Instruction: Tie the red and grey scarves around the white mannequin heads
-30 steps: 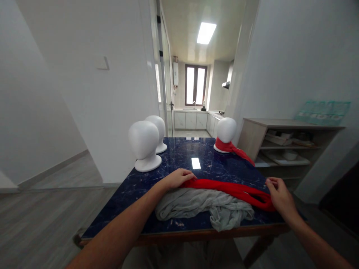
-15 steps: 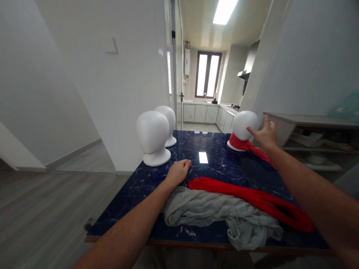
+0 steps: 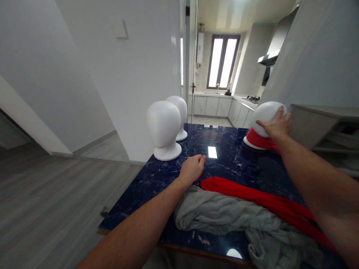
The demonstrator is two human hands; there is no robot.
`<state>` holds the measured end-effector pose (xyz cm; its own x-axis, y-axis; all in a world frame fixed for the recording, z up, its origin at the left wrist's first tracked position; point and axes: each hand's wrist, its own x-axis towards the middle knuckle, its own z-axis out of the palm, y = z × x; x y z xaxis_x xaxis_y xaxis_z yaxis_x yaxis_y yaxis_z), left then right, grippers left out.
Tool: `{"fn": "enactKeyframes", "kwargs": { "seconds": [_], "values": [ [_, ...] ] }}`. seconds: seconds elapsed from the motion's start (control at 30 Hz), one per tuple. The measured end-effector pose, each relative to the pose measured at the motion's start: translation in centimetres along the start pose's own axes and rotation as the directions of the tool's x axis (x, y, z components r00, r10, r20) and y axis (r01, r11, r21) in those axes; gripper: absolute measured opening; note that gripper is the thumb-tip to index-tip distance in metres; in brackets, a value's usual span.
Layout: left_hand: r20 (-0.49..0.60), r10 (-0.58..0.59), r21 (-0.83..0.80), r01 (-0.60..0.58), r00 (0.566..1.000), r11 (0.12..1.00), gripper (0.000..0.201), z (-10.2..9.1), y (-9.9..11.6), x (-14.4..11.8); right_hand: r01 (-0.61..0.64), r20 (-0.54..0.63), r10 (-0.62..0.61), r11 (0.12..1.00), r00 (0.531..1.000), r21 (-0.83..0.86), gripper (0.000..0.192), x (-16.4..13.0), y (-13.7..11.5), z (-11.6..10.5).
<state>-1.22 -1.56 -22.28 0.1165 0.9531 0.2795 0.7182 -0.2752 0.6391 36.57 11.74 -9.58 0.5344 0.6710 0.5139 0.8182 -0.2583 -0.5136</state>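
Observation:
On the dark blue marbled table [image 3: 224, 164], my left hand [image 3: 193, 168] rests with its fingers curled in, palm side hidden. My right hand [image 3: 277, 125] reaches to the far right and lies against a white mannequin head [image 3: 265, 114], thumb and fingers spread around its curve. A red scarf [image 3: 256, 140] wraps the neck of that head, its tail passing behind my right wrist. Nearer to me lie a second red scarf [image 3: 246, 192], folded lengthwise, and a crumpled grey scarf [image 3: 218, 211]. Two bare white mannequin heads, a front one [image 3: 163, 125] and a rear one [image 3: 181, 108], stand upright at the left.
A wooden shelf unit [image 3: 311, 123] stands beyond the table's right side. A white wall [image 3: 134, 86] rises at the left. Behind the table a doorway opens onto a kitchen with a window [image 3: 223, 61] and white cabinets [image 3: 211, 105].
My right hand has moved onto the scarf-wrapped head, its fingers now lying over the side. My left hand stays curled on the table. The view has swung left and slightly down.

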Motion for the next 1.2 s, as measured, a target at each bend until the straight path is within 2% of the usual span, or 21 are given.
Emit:
{"fn": "enactKeyframes", "kwargs": {
  "seconds": [0.13,0.37,0.57,0.8,1.0,1.2],
  "values": [
    [0.006,0.011,-0.009,-0.011,1.000,1.000,0.046,0.2,0.1,0.0,-0.010,0.010,0.010,1.000,1.000,-0.016,0.126,-0.2,-0.7,0.5],
    [0.009,-0.002,-0.044,0.003,1.000,0.999,0.049,0.3,0.0,0.0,-0.001,-0.065,0.003,0.999,0.998,0.033,0.133,1.0,-0.6,2.4],
    [0.014,-0.001,-0.046,0.002,1.000,0.999,0.047,0.5,0.1,0.0,0.006,-0.105,-0.003,1.000,0.994,0.027,0.127,0.9,-0.6,3.0],
    [0.014,-0.004,-0.055,0.005,1.000,0.998,0.046,0.4,0.0,0.0,-0.026,-0.118,0.034,0.997,0.992,0.072,0.128,0.8,-1.0,2.8],
    [0.021,0.000,-0.056,0.001,1.000,0.998,0.048,0.6,-0.1,0.1,0.069,-0.140,-0.062,0.996,0.988,0.050,0.122,0.0,-1.2,2.2],
    [0.008,0.003,-0.050,-0.003,1.000,0.999,0.047,0.6,-0.2,0.2,0.191,-0.153,-0.179,0.980,0.972,0.062,0.115,-2.3,-3.1,0.1]
  ]
}}
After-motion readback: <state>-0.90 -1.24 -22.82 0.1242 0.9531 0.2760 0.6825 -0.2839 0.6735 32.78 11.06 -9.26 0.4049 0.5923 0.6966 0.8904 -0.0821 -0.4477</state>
